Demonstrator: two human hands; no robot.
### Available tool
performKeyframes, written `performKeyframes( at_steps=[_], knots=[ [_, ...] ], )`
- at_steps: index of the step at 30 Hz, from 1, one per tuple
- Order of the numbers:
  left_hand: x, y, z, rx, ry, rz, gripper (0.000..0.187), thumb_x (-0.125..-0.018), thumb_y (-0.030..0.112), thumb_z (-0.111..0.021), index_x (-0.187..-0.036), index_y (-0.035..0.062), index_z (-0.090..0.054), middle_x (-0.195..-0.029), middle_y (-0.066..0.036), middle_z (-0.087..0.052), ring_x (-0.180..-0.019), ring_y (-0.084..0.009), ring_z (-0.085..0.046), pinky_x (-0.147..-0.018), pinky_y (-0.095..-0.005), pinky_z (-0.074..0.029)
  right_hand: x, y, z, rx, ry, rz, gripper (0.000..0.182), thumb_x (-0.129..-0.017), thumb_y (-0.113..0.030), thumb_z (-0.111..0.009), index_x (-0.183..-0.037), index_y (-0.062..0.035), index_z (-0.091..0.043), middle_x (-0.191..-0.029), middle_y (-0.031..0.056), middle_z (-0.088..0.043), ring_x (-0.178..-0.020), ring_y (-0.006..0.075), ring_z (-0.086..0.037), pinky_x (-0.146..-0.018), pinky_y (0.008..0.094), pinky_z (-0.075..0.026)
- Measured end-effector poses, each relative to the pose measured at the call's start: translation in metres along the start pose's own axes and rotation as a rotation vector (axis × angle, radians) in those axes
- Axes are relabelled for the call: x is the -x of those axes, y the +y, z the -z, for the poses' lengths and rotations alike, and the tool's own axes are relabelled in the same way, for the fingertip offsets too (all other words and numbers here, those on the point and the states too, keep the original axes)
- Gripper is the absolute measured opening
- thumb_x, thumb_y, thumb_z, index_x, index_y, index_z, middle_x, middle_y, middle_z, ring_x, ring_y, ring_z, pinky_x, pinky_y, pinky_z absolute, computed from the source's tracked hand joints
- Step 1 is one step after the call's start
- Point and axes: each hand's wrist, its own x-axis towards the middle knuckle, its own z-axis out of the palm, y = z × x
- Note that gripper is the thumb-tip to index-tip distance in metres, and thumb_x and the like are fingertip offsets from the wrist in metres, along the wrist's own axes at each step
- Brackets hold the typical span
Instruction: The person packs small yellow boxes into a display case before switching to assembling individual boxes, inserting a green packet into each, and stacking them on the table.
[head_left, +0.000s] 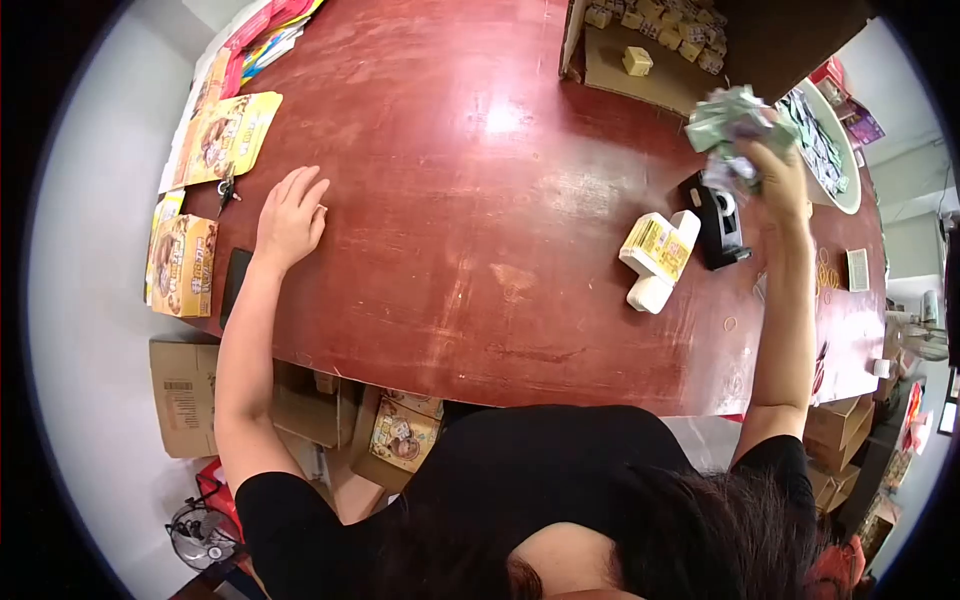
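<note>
My left hand (290, 225) lies on the red table (420, 220) at the left, fingers stretched and holding nothing. At the upper right, my right hand (780, 178) is closed around a bunch of small green and silver packets (738, 120), blurred by motion. The bunch is raised beside a white basin (855, 190) filled with similar packets. Below the right hand stands a black tape dispenser (712, 222). Left of the dispenser is a small yellow and white carton (660, 258) with its end flaps out.
An open cardboard box (640, 92) at the back holds several small yellow boxes (690, 35). Printed pouches (235, 130), a printed yellow box (183, 265), scissors (228, 188) and a dark phone-like object (236, 280) line the left edge. Rubber bands (826, 275) lie at right.
</note>
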Motion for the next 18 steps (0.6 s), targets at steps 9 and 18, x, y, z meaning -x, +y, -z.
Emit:
performKeyframes(
  at_steps=[9, 18],
  knots=[
    [0.011, -0.023, 0.006, 0.277, -0.069, 0.382, 0.083, -0.084, 0.032, -0.079, -0.152, 0.0108, -0.037, -0.161, -0.017, -0.026, -0.148, -0.0377, -0.029, -0.119, -0.0472, -0.034, -0.006, 0.086, -0.091, 0.785, -0.528, 0.005, 0.056, -0.079, -0.006, -0.066, -0.133, -0.0135, -0.052, -0.116, 0.0186, -0.063, -0.109, 0.0307, -0.063, -0.096, 0.0387, -0.049],
    [0.064, -0.051, 0.015, 0.799, -0.217, 1.088, 0.089, -0.090, 0.032, -0.072, -0.157, -0.0032, -0.024, -0.156, -0.031, -0.036, -0.147, -0.0351, -0.038, -0.118, -0.0416, -0.034, 0.035, 0.017, -0.166, 1.563, -0.433, 0.372, 0.104, -0.075, -0.054, -0.084, -0.158, -0.0182, -0.033, -0.160, 0.0245, -0.031, -0.147, 0.0412, -0.033, -0.118, 0.0547, -0.032]
  ],
)
